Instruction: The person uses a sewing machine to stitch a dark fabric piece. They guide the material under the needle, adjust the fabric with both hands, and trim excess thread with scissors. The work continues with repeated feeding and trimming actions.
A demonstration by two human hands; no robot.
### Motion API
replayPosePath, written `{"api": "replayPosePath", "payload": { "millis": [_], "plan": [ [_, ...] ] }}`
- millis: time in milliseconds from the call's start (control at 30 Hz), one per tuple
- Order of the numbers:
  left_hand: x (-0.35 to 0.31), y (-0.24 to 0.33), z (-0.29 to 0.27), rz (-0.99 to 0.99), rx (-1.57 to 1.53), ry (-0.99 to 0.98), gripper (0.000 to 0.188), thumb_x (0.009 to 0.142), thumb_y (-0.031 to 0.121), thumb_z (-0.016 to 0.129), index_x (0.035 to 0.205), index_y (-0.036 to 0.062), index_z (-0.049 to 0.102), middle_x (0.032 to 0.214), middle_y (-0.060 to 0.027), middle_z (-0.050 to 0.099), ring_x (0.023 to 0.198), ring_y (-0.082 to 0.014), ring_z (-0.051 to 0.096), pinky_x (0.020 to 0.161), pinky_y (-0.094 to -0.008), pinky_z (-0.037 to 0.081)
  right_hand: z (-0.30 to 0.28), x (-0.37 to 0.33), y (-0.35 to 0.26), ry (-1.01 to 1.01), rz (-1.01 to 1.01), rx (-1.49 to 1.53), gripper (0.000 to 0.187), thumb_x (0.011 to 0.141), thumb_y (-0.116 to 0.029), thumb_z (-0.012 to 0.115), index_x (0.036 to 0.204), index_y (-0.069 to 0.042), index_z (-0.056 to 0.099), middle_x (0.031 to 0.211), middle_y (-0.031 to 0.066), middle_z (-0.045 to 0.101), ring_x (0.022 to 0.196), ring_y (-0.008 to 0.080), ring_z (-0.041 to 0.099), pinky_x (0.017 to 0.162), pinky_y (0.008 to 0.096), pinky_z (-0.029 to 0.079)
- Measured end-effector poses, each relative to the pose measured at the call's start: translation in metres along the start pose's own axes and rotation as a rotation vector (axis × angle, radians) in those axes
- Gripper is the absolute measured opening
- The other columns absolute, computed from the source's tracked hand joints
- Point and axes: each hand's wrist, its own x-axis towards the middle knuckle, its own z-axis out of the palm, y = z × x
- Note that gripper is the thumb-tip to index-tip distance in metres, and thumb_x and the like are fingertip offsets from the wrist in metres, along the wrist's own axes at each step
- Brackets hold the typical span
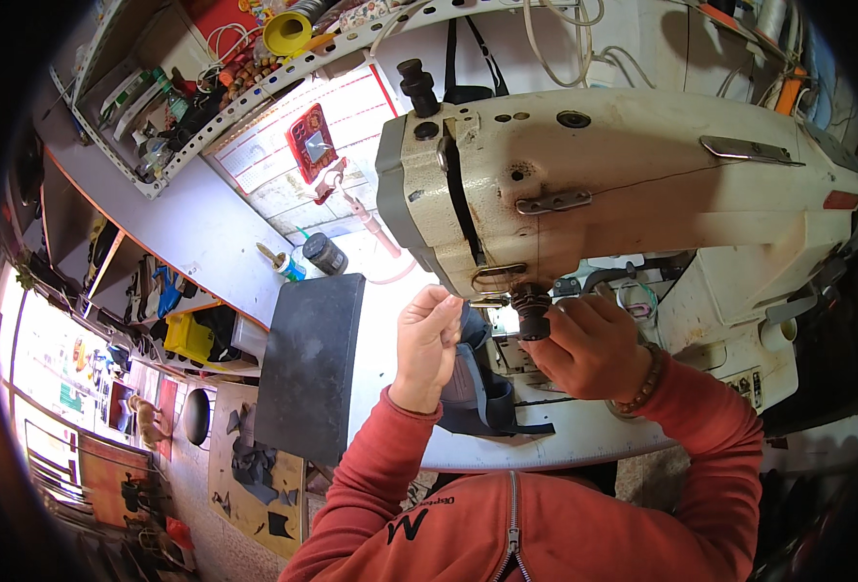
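A large cream sewing machine (633, 223) stands before me, with a thread running along its arm and down its face. Beside the front of its head, my left hand (427, 339) is raised with fingers closed in a pinch; whatever they hold is too small to make out. My right hand (589, 344) is closed, its bent fingers against or just beside the dark tension knob (533, 318) low on the head. Its fingertips are partly hidden, so I cannot tell what is in them. Dark blue-grey sewn pieces (487, 396) lie on the white table (545, 448) below both hands.
A black board (310, 369) lies left of the machine. Behind it are a dark jar (325, 254), a small pot with brushes (291, 267) and a red phone (313, 143) on a pink stand. A perforated metal shelf (245, 107) overhangs the back. Dark scraps (254, 470) lie on a board at lower left.
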Motion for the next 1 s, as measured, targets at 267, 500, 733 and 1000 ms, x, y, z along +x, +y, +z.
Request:
{"api": "replayPosePath", "payload": {
  "millis": [267, 500, 733, 1000],
  "plan": [
    [-0.001, 0.003, 0.006, 0.093, 0.059, 0.021, 0.004, 0.093, 0.005, 0.068, 0.09, 0.0064, 0.066, 0.072, 0.0045, 0.058, 0.056, -0.0025, 0.039, 0.051, -0.0189, 0.028, -0.006, 0.001, 0.005, 0.016, -0.028, -0.02, 0.011, 0.081, -0.012, 0.072, 0.086, -0.003, 0.07, 0.107, 0.0118, 0.066, 0.069, 0.0161, 0.058, 0.059, 0.029, 0.047],
    [0.001, 0.003, 0.006, 0.106, 0.178, 0.056, 0.003, 0.091, 0.005, 0.071, 0.09, 0.0044, 0.068, 0.073, 0.0046, 0.06, 0.057, -0.0011, 0.038, 0.051, -0.0181, 0.027, -0.006, 0.001, 0.006, 0.008, -0.039, -0.021, 0.012, 0.082, -0.011, 0.072, 0.089, -0.002, 0.071, 0.108, 0.0108, 0.066, 0.067, 0.0156, 0.057, 0.058, 0.0286, 0.047],
    [-0.013, -0.002, 0.007, 0.289, 0.625, 0.04, 0.004, 0.087, -0.001, 0.072, 0.087, -0.0016, 0.068, 0.074, -0.0032, 0.064, 0.057, -0.0093, 0.049, 0.054, -0.0216, 0.037, -0.009, -0.001, 0.005, 0.002, -0.038, -0.029, 0.014, 0.082, -0.012, 0.072, 0.091, -0.001, 0.07, 0.108, 0.0099, 0.066, 0.066, 0.0152, 0.057, 0.058, 0.0286, 0.046],
    [-0.015, 0.009, 0.017, 0.838, 1.406, -0.11, 0.007, 0.083, 0.0, 0.073, 0.081, -0.0025, 0.067, 0.069, -0.011, 0.062, 0.059, -0.0219, 0.058, 0.056, -0.0299, 0.046, -0.013, 0.001, 0.007, 0.006, -0.045, -0.041, 0.015, 0.083, -0.013, 0.072, 0.092, -0.001, 0.07, 0.107, 0.0101, 0.066, 0.067, 0.0152, 0.058, 0.058, 0.0286, 0.046]
  ]
}}
